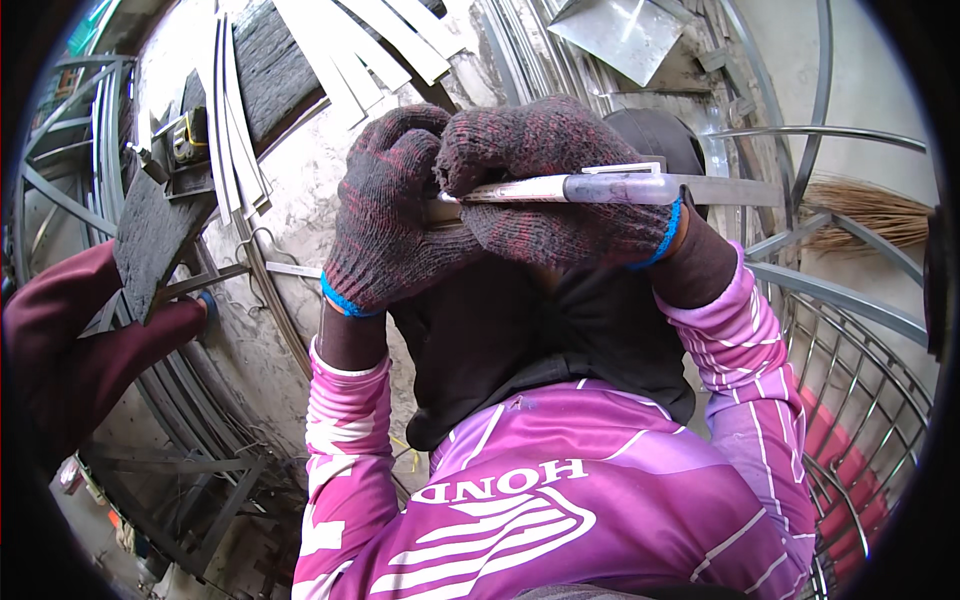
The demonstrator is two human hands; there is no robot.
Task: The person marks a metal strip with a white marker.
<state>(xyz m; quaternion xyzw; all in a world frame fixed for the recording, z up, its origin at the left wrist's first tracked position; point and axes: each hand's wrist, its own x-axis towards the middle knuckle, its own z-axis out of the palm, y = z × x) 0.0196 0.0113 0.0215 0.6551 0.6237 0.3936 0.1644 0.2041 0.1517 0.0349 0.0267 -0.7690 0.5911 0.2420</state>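
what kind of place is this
Probably a metalworking or welding shop. Cut metal strips lie on a rough concrete floor, bent steel rings and rods surround the gloved hands, and folded sheet metal lies nearby.

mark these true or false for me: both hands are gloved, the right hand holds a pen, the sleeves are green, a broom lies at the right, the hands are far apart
1. Both hands are gloved: true, the left hand and right hand wear dark knit gloves.
2. The right hand holds a pen: true.
3. The sleeves are green: false, the sleeves are pink with white stripes.
4. A broom lies at the right: true.
5. The hands are far apart: false, they touch.
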